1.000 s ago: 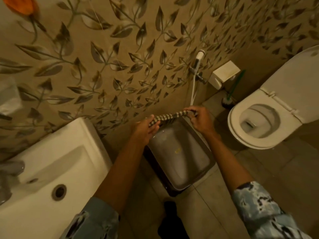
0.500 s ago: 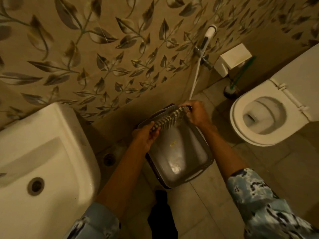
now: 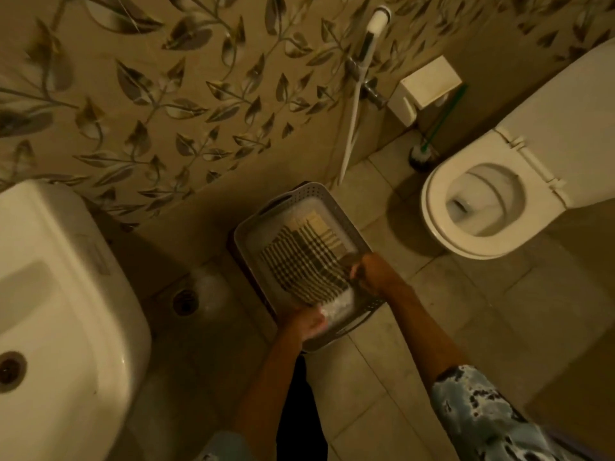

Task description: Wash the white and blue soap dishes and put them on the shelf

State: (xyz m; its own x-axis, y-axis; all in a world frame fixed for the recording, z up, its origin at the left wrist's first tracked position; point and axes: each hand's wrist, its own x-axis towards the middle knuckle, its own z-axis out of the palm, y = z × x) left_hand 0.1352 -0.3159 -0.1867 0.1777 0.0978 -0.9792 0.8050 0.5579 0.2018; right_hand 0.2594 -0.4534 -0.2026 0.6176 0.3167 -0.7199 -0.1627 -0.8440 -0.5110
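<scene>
Prep step, we judge: checked cloth (image 3: 306, 261) over grey basket (image 3: 301, 192) at 12 o'clock, left hand (image 3: 304, 324) and right hand (image 3: 372, 271) gripping its near edge. No soap dishes in sight; next we release, find them.

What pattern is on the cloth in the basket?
A dark-and-pale check on the cloth, with pale stripes at its far end; the head view shows it best.

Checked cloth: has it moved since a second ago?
Yes. The checked cloth has dropped from above the wall-side rim of the basket to lie spread inside it, drawn toward the near end.
</scene>
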